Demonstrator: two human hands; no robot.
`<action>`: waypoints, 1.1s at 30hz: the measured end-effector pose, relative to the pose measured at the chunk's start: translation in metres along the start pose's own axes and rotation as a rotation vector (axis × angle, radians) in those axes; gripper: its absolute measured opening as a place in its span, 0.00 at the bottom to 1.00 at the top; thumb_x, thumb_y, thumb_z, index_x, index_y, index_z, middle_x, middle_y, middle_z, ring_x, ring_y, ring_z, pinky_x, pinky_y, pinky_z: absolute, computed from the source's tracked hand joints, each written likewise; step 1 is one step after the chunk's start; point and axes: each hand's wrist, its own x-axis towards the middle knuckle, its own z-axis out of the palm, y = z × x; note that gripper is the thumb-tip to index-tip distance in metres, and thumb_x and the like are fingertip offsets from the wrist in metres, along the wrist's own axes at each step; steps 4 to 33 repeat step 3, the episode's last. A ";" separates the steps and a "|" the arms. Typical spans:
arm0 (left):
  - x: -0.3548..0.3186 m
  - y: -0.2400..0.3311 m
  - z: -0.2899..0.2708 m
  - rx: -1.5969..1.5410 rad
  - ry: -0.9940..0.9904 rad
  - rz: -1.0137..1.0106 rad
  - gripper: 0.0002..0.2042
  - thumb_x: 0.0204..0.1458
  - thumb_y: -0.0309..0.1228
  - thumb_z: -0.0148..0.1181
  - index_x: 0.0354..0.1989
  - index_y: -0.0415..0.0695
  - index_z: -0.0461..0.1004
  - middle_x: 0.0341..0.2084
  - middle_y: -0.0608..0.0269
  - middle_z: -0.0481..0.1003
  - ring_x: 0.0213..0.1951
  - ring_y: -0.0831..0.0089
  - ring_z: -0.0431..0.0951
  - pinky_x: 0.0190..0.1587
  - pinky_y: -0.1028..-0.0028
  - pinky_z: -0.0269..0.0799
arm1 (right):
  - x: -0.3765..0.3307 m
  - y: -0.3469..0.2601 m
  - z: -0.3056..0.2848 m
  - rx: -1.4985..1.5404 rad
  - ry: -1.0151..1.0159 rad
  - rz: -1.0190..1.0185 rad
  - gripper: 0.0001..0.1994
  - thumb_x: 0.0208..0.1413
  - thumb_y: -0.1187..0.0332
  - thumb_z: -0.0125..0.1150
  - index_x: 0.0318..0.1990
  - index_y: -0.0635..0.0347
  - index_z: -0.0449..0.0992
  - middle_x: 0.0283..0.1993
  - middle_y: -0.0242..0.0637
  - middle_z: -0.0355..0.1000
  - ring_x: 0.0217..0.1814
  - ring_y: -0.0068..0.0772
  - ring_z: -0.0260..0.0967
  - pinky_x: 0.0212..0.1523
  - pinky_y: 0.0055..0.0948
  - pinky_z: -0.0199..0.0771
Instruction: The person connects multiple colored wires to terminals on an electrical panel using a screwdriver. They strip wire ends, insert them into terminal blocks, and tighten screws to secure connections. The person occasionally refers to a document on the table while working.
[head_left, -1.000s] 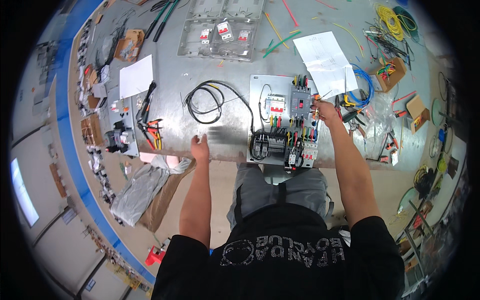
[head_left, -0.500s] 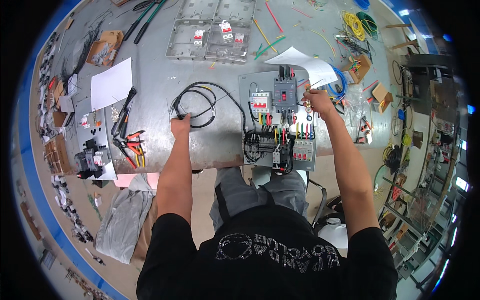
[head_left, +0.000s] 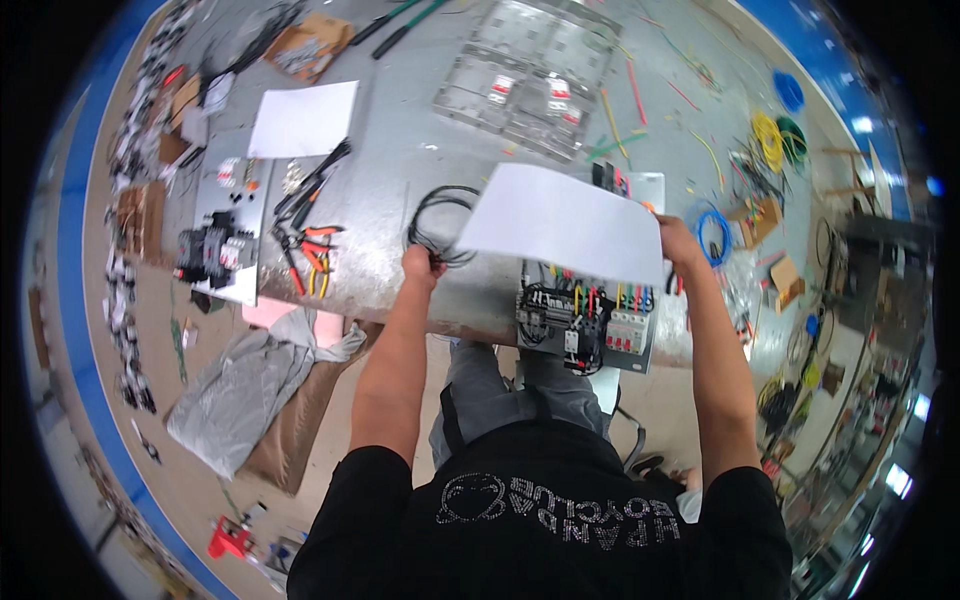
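My left hand (head_left: pixel 422 264) is closed around a loop of black cable (head_left: pixel 437 205) that lies coiled on the bench. With my right hand (head_left: pixel 679 243) I grip the right edge of a white sheet of paper (head_left: pixel 565 222), raised above the metal mounting plate (head_left: pixel 647 187). The paper hides the plate's upper breakers and part of the coil's right side. Below its lower edge show the black wiring and contactors (head_left: pixel 550 315), coloured wire ends, and a white breaker with red switches (head_left: pixel 627 335).
Pliers and cutters (head_left: pixel 308 250) lie left of the coil, near a second plate with components (head_left: pixel 215 250) and another paper sheet (head_left: pixel 305 120). Clear plastic enclosures (head_left: pixel 530 75) stand at the back. Wire coils (head_left: pixel 713 236) and small cardboard boxes (head_left: pixel 757 222) sit at right.
My right hand has picked up the paper from behind the plate and brought it nearer, over the breakers. My left hand still holds the cable. The whole view has turned leftward.
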 end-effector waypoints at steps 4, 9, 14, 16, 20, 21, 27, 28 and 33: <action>0.008 -0.018 -0.034 -0.187 0.064 0.047 0.09 0.62 0.32 0.49 0.44 0.43 0.72 0.23 0.55 0.73 0.18 0.62 0.70 0.20 0.53 0.74 | 0.008 -0.005 -0.001 0.041 -0.098 -0.012 0.21 0.64 0.58 0.71 0.59 0.63 0.85 0.42 0.34 0.85 0.42 0.23 0.81 0.42 0.24 0.79; 0.008 -0.018 -0.034 -0.187 0.064 0.047 0.09 0.62 0.32 0.49 0.44 0.43 0.72 0.23 0.55 0.73 0.18 0.62 0.70 0.20 0.53 0.74 | 0.008 -0.005 -0.001 0.041 -0.098 -0.012 0.21 0.64 0.58 0.71 0.59 0.63 0.85 0.42 0.34 0.85 0.42 0.23 0.81 0.42 0.24 0.79; 0.008 -0.018 -0.034 -0.187 0.064 0.047 0.09 0.62 0.32 0.49 0.44 0.43 0.72 0.23 0.55 0.73 0.18 0.62 0.70 0.20 0.53 0.74 | 0.008 -0.005 -0.001 0.041 -0.098 -0.012 0.21 0.64 0.58 0.71 0.59 0.63 0.85 0.42 0.34 0.85 0.42 0.23 0.81 0.42 0.24 0.79; 0.008 -0.018 -0.034 -0.187 0.064 0.047 0.09 0.62 0.32 0.49 0.44 0.43 0.72 0.23 0.55 0.73 0.18 0.62 0.70 0.20 0.53 0.74 | 0.008 -0.005 -0.001 0.041 -0.098 -0.012 0.21 0.64 0.58 0.71 0.59 0.63 0.85 0.42 0.34 0.85 0.42 0.23 0.81 0.42 0.24 0.79; 0.008 -0.018 -0.034 -0.187 0.064 0.047 0.09 0.62 0.32 0.49 0.44 0.43 0.72 0.23 0.55 0.73 0.18 0.62 0.70 0.20 0.53 0.74 | 0.008 -0.005 -0.001 0.041 -0.098 -0.012 0.21 0.64 0.58 0.71 0.59 0.63 0.85 0.42 0.34 0.85 0.42 0.23 0.81 0.42 0.24 0.79; 0.008 -0.018 -0.034 -0.187 0.064 0.047 0.09 0.62 0.32 0.49 0.44 0.43 0.72 0.23 0.55 0.73 0.18 0.62 0.70 0.20 0.53 0.74 | 0.008 -0.005 -0.001 0.041 -0.098 -0.012 0.21 0.64 0.58 0.71 0.59 0.63 0.85 0.42 0.34 0.85 0.42 0.23 0.81 0.42 0.24 0.79; 0.008 -0.018 -0.034 -0.187 0.064 0.047 0.09 0.62 0.32 0.49 0.44 0.43 0.72 0.23 0.55 0.73 0.18 0.62 0.70 0.20 0.53 0.74 | 0.008 -0.005 -0.001 0.041 -0.098 -0.012 0.21 0.64 0.58 0.71 0.59 0.63 0.85 0.42 0.34 0.85 0.42 0.23 0.81 0.42 0.24 0.79; 0.008 -0.018 -0.034 -0.187 0.064 0.047 0.09 0.62 0.32 0.49 0.44 0.43 0.72 0.23 0.55 0.73 0.18 0.62 0.70 0.20 0.53 0.74 | 0.008 -0.005 -0.001 0.041 -0.098 -0.012 0.21 0.64 0.58 0.71 0.59 0.63 0.85 0.42 0.34 0.85 0.42 0.23 0.81 0.42 0.24 0.79; 0.008 -0.018 -0.034 -0.187 0.064 0.047 0.09 0.62 0.32 0.49 0.44 0.43 0.72 0.23 0.55 0.73 0.18 0.62 0.70 0.20 0.53 0.74 | 0.008 -0.005 -0.001 0.041 -0.098 -0.012 0.21 0.64 0.58 0.71 0.59 0.63 0.85 0.42 0.34 0.85 0.42 0.23 0.81 0.42 0.24 0.79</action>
